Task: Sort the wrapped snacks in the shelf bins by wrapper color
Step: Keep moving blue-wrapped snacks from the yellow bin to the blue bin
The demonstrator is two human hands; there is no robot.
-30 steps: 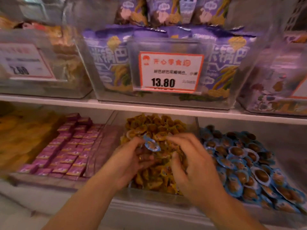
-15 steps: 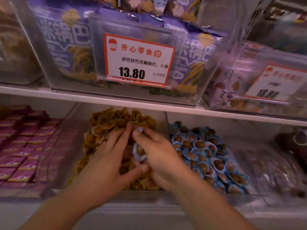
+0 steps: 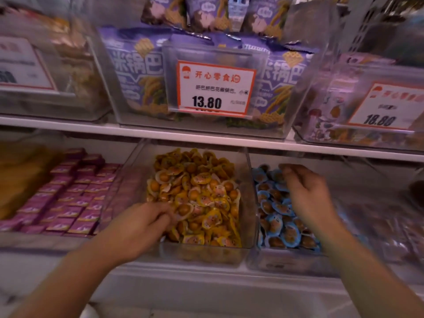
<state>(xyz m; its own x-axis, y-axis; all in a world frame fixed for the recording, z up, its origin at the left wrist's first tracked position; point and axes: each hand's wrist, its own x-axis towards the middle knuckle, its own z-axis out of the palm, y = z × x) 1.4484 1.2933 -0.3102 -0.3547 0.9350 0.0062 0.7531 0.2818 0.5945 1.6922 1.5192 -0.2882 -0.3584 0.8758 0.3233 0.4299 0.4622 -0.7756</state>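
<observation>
The middle clear bin (image 3: 249,203) holds a heap of yellow-wrapped snacks (image 3: 202,193). In the bin to its right lie blue-wrapped snacks (image 3: 277,216). My left hand (image 3: 140,228) reaches into the near left corner of the yellow bin, its loosely curled fingers resting on the yellow wrappers. My right hand (image 3: 307,193) hovers over the back of the blue bin with its fingertips bunched and pointing down. Blur hides whether a wrapper is between them.
Pink boxed snacks (image 3: 68,198) fill the bin to the left. A white shelf board (image 3: 91,129) runs just above the bins and carries clear bins of purple bags (image 3: 137,72) with price tags (image 3: 215,88). A dim bin of dark packets (image 3: 385,226) stands at far right.
My right hand took a blue-wrapped snack out of the yellow heap and moved right over the blue bin. My left hand slid back to the yellow bin's near left corner.
</observation>
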